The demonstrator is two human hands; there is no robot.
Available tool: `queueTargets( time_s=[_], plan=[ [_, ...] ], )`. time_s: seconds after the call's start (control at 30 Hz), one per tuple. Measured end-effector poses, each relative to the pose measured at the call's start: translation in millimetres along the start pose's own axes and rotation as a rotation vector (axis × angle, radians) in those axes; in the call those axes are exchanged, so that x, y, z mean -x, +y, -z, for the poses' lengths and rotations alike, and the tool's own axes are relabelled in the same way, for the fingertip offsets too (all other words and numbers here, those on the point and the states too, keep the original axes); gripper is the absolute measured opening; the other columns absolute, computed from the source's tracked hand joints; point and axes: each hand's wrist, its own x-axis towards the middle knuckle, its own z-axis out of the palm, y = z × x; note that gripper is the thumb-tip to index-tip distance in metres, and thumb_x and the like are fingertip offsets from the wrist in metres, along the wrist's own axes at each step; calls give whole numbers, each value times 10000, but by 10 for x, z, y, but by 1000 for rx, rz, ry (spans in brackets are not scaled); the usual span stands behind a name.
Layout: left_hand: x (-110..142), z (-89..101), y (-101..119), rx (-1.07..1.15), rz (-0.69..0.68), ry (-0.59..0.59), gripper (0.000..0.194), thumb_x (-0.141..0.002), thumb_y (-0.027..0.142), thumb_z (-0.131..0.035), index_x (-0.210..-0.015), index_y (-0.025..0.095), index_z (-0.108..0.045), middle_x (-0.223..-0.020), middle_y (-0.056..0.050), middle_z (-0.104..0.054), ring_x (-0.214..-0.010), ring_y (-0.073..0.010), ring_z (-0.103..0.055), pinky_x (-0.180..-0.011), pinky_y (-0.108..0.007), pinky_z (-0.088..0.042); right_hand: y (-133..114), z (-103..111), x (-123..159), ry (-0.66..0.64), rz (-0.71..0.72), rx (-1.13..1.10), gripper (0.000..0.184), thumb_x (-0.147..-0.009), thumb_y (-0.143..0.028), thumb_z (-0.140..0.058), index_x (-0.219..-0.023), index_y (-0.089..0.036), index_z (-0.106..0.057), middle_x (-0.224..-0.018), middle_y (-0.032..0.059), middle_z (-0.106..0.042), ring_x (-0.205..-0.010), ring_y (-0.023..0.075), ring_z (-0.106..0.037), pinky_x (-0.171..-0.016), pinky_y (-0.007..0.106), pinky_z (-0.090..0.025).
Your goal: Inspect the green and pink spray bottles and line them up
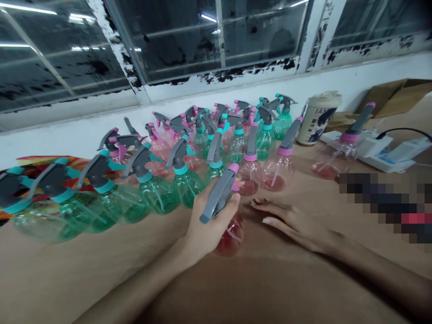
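Note:
My left hand [211,222] is wrapped round the neck of a pink spray bottle [230,240] with a grey trigger head and pink nozzle. The bottle stands upright on the table, its neck hidden by my fingers. To its right, my right hand [293,222] hovers or rests low over the tabletop, fingers stretched out and holding nothing; whether it touches the wood I cannot tell. Just beyond the hands stand two more pink spray bottles [274,180]. A row of green spray bottles [160,195] with turquoise collars runs off to the left.
Many more pink and green bottles crowd the table [111,274] toward the wall. At the right are a printed cup [317,119], a lone pink bottle [332,157], a white power strip [388,155] with plugs and a cardboard box [394,96]. Colourful fabric [74,166] lies behind the left row.

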Motion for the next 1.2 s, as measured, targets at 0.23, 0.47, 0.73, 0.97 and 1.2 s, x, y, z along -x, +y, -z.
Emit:
queueTargets(
  time_s=[0.23,0.47,0.73,0.97,1.2],
  plan=[
    [19,-9,-29,-75,3,47,74,-846,285,-530,-835,218,-560,-653,37,-532,-580,-128,-495,-567,-259,-444,-21,6,-4,6,-8,3,478,-935,-474,-389,-1369,-278,-434,-1401,29,-486,-1296,224,-421,-1093,455,-318],
    [20,-33,-18,-27,25,49,133,-856,251,-533,-969,219,-595,-823,0,-652,-787,-153,-620,-720,-286,-497,-113,53,-9,-15,-27,18,501,-946,-484,-349,-1368,-228,-433,-1401,48,-485,-1282,214,-440,-1090,444,-323],
    [10,-30,-28,-3,-9,60,128,-851,271,-551,-964,223,-587,-777,18,-620,-676,-129,-587,-662,-269,-492,-105,40,-10,-3,-21,-2,489,-944,-484,-353,-1358,-240,-441,-1390,50,-498,-1276,217,-447,-1085,455,-326],
    [-3,-6,-13,15,3,64,78,-847,299,-554,-836,223,-561,-738,18,-600,-645,-124,-568,-636,-262,-489,-105,35,-6,-15,-33,15,496,-946,-492,-339,-1363,-239,-433,-1407,48,-478,-1295,212,-424,-1099,463,-300],
    [-3,3,-32,-4,3,35,119,-859,323,-547,-905,227,-600,-827,-13,-652,-757,-155,-620,-737,-298,-512,-139,35,3,13,-18,25,489,-930,-494,-382,-1360,-268,-438,-1399,39,-488,-1282,227,-441,-1085,460,-325]
  ],
)
